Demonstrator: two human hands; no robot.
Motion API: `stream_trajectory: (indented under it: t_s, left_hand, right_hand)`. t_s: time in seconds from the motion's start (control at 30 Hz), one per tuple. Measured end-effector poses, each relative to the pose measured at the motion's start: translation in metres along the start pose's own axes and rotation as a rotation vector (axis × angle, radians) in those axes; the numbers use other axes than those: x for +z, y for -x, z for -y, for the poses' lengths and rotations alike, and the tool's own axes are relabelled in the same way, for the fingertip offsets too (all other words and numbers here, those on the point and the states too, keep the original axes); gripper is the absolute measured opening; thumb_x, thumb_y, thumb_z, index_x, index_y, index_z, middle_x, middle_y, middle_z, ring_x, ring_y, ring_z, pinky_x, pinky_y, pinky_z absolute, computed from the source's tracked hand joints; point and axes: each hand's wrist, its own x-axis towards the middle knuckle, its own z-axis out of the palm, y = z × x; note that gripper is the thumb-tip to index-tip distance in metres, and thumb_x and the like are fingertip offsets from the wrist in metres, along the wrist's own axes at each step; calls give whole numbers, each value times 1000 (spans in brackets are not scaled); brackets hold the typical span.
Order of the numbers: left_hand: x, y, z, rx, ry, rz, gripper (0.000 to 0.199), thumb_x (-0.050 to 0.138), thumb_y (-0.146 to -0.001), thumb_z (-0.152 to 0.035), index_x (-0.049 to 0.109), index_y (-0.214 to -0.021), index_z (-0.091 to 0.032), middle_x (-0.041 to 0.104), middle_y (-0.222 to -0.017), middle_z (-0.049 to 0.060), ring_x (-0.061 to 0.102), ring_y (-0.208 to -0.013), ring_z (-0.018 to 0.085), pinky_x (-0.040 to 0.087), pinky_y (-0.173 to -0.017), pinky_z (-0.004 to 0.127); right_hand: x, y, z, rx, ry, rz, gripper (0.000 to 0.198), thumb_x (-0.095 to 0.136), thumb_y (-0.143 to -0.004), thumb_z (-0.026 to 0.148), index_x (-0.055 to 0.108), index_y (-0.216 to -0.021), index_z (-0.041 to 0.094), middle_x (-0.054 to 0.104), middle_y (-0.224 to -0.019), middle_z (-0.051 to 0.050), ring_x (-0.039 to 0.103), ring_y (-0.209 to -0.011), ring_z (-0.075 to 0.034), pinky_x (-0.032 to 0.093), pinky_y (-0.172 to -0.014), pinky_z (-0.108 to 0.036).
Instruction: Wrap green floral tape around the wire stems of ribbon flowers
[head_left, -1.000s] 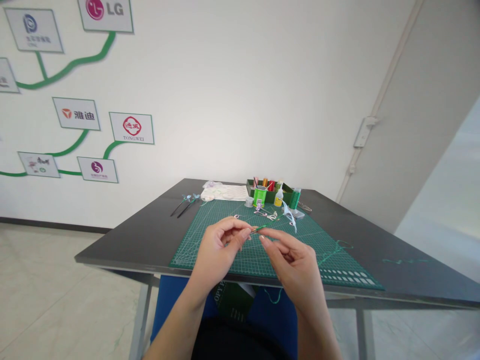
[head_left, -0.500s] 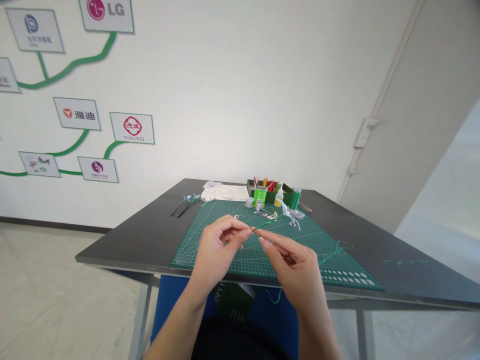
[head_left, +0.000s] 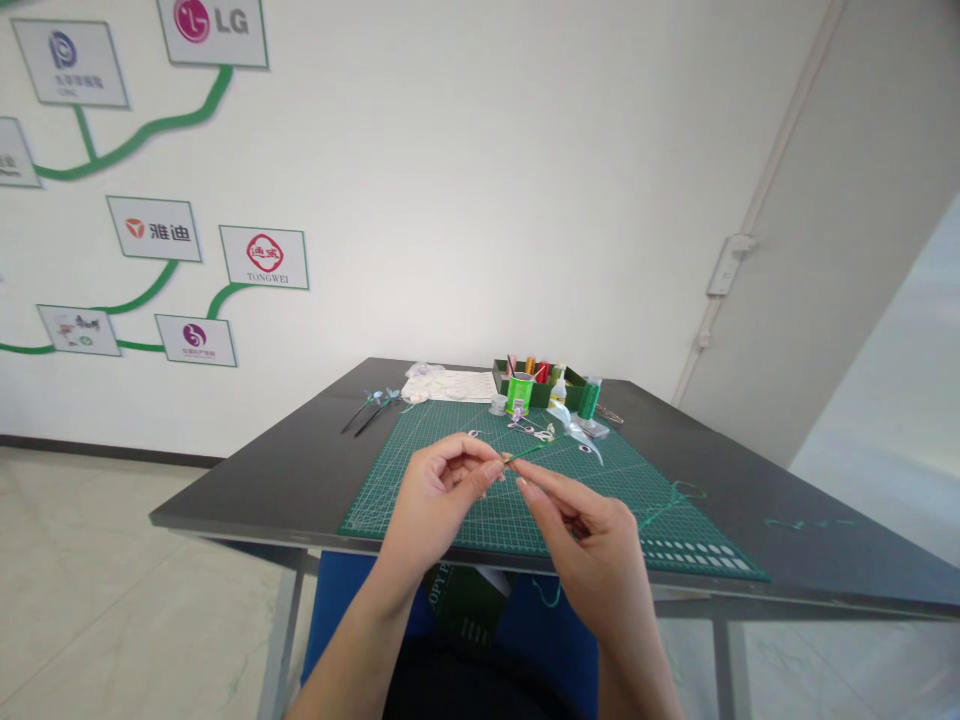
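In the head view, my left hand point(head_left: 442, 492) pinches the near end of a thin green-wrapped flower stem point(head_left: 529, 450) between thumb and forefinger. Pale blue petals point(head_left: 576, 432) spread at the far right of this stem, above the mat. My right hand point(head_left: 589, 530) meets the left at the fingertips, its forefinger against the stem's near end and its thumb close below. Whatever sits between those right fingers is too small to make out. Green thread point(head_left: 671, 503) trails on the mat just beyond the right hand.
A green cutting mat point(head_left: 465, 530) covers the middle of the dark table point(head_left: 300, 470). At the back stand a green can point(head_left: 519, 394), a glue bottle point(head_left: 559, 386), a green thread spool point(head_left: 590, 398) and a box of spools point(head_left: 576, 384). Finished-looking blue stems point(head_left: 379, 410) lie at left.
The pale blue petals have turned and dropped slightly, and the visible stem has shifted with them. Both hands stay in nearly the same place, still fingertip to fingertip.
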Motion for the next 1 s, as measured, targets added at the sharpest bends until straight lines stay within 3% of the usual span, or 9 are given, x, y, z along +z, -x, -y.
stream_trajectory:
  t_s: [0.1,0.27,0.57,0.67,0.8,1.0]
  left_hand:
    - [0,0,0,33,-39,-14,13,82,-83,-28,75,-80,-17,70,-71,1,60,-64,12,48,-62,22]
    - [1,2,0,89,-104,-45,10,79,-85,-25,75,-81,-17,75,-78,3,67,-70,15,53,-69,24]
    - [1,2,0,99,-83,-39,17,84,-81,-26,70,-76,-17,74,-79,4,66,-71,16,53,-68,25]
    - [0,1,1,53,-36,-9,23,89,-78,-29,69,-75,-18,72,-77,3,65,-71,16,52,-68,25]
    - [-3,0,2,4,29,72,28,90,-81,-41,76,-82,-16,69,-77,3,60,-69,14,49,-66,24]
    - [-5,-2,-1,58,-3,112,40,85,-87,-53,79,-73,-16,61,-74,3,51,-66,13,40,-59,24]
  right_hand:
    - [0,0,1,17,-20,-4,29,65,-97,23,91,-110,16,76,-66,-6,47,-47,-10,38,-43,-20]
    - [2,-1,0,47,-45,17,30,65,-96,25,90,-109,15,66,-56,-1,36,-45,-9,30,-41,-22]
    - [3,-3,0,77,-151,15,25,69,-94,26,91,-102,18,64,-58,-1,37,-48,-10,30,-43,-22]
    - [3,-2,-1,74,-172,21,25,69,-94,26,92,-102,19,68,-63,-3,39,-50,-10,30,-45,-23]
    - [0,0,-3,99,-167,20,26,69,-94,27,91,-102,17,61,-57,-1,34,-49,-9,25,-46,-23]
    - [-2,-1,-6,132,-162,54,28,69,-95,29,91,-104,14,51,-52,2,26,-49,-9,19,-46,-23]
